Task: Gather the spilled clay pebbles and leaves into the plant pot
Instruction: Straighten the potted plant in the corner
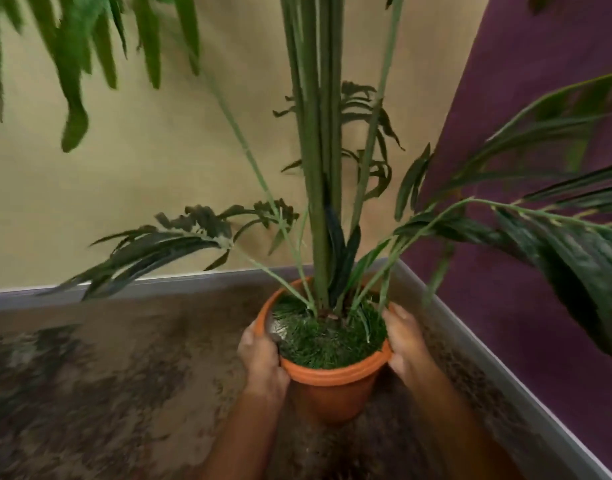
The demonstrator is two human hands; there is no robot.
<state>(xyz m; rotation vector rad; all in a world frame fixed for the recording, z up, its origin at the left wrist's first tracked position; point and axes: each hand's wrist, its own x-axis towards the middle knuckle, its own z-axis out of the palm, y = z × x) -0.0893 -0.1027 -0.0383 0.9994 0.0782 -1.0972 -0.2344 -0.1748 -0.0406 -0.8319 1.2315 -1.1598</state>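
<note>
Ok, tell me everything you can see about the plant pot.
The plant pot is round, orange-brown, plastic-looking, tapering below a ridged rim band. Green grass-like filling covers its top, and tall green stems rise from the middle. It is roughly upright near the corner of a mottled brown floor; whether it rests there or is lifted is unclear. The left hand and right hand grip its rim on opposite sides.

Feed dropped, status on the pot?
Grip: left hand and right hand on plant pot rim. Pot upright. Overhanging fronds; floor blurred, pebbles not discernible.
</note>
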